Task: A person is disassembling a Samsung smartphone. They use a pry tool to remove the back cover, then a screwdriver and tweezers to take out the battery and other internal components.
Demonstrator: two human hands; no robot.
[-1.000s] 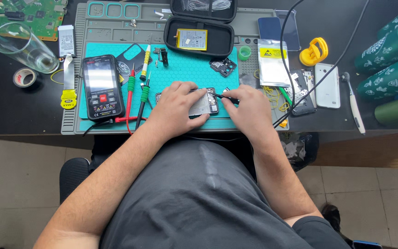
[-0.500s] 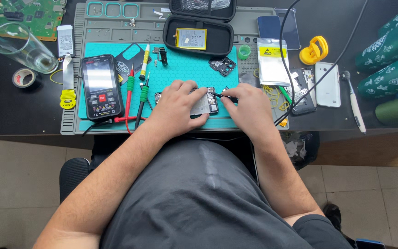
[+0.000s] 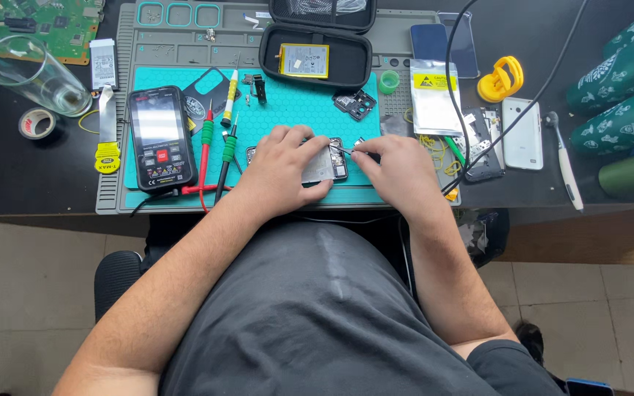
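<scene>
At mat centre: opened phone (image 3: 322, 165) steadied by left hand (image 3: 284, 167); tweezers (image 3: 346, 150) pinched in right hand (image 3: 398, 170), tips at phone's 1 o'clock corner. Component work judged under way; fine, steady tip placement called for next.

Opened phone (image 3: 324, 163) sits on the work mat (image 3: 295, 117), near edge, with left hand (image 3: 282, 170) on its left part and right hand (image 3: 399, 170) just right of it, tweezers (image 3: 346, 150) between them. Multimeter (image 3: 160, 138) lies at mat's left, probes (image 3: 216, 150) between it and the left hand. Zip case (image 3: 315, 55) with battery (image 3: 304, 60) in it is at far side; drinking glass (image 3: 32, 75) and tape roll (image 3: 37, 123) far left off the mat, white phone (image 3: 522, 133) right.
</scene>
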